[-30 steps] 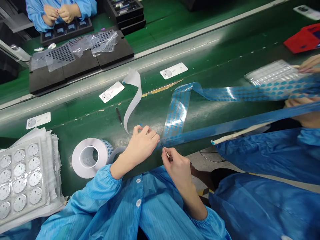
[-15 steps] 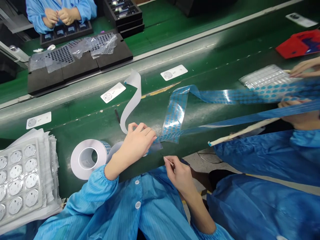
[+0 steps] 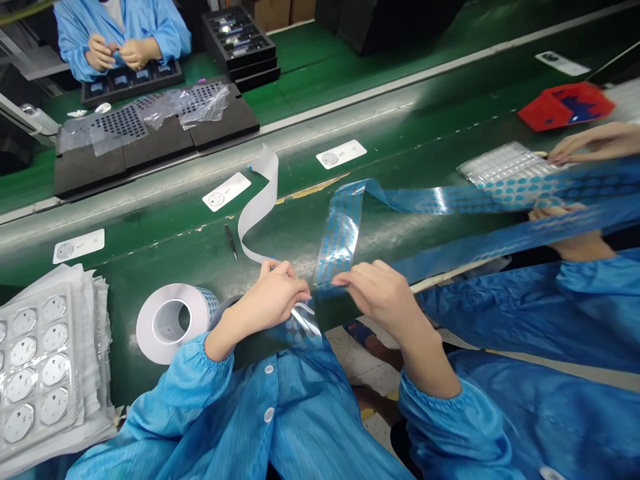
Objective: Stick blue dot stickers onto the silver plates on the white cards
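Observation:
A roll of blue-dotted adhesive tape [image 3: 150, 327] lies on its side at my left, its strip running under my left wrist. My left hand [image 3: 275, 291] is closed, its fingers pinching the dotted tape strip [image 3: 306, 325], whose shiny end hangs below the fingertips. White backing paper [image 3: 260, 197] curls away behind that hand. My right hand [image 3: 383, 295] is closed in a pinch at the lower end of a clear film with blue dots [image 3: 340, 233]. What sits between its fingertips is too small to make out.
Trays of round white parts [image 3: 37, 363] are stacked at left. White cards [image 3: 341, 154] and a black pen-like tool [image 3: 231, 241] lie on the green bench. At right, a co-worker's hands [image 3: 570, 223] are near long blue strips and a red bin [image 3: 565, 107]. Another person works opposite.
My right hand has risen from the bench's front edge to the dotted film, close to my left hand. The tape end under my left fingers now hangs lower. The long blue strip has shifted right.

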Available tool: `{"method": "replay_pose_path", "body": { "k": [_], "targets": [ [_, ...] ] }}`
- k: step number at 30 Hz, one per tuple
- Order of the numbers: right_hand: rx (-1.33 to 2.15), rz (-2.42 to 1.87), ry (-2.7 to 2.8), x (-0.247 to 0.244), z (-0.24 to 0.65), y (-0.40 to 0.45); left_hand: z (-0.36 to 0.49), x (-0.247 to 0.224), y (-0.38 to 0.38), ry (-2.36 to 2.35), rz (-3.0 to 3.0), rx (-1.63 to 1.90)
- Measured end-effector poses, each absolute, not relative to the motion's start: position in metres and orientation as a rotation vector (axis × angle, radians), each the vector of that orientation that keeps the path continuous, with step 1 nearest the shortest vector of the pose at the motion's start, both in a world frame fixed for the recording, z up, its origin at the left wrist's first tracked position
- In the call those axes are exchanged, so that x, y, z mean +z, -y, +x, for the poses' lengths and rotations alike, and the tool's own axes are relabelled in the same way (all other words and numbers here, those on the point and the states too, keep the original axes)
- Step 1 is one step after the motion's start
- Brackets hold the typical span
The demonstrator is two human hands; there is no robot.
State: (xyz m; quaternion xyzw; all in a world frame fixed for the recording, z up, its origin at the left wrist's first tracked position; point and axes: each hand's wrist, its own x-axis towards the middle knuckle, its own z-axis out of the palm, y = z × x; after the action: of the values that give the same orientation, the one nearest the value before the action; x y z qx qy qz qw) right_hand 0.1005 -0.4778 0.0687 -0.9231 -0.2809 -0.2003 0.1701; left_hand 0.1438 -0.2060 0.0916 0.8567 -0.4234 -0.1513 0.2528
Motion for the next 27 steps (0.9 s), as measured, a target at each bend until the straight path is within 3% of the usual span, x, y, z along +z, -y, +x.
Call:
{"method": "replay_pose_path", "body": {
  "k": [6,10,18,27],
  "targets": [
    [-0.935,-2.790,0.268,0.067,0.111,0.526,0.130,0.100,0.200,1.139,2.399,-0.363],
    [-1.122,-2.565,-0.024,0.064,0.087,0.497,0.108,0.124,0.177,1.001,2.446,-0.109],
    [-0.425,-2.347,-0.089,0.028,0.091,0.455,0.058,0.139,0.046,0.484,2.688,0.309],
    [-0.194,-2.320,0.102,0.024,0.175,0.441,0.013,0.102,0.009,0.301,2.811,0.218]
  ]
}}
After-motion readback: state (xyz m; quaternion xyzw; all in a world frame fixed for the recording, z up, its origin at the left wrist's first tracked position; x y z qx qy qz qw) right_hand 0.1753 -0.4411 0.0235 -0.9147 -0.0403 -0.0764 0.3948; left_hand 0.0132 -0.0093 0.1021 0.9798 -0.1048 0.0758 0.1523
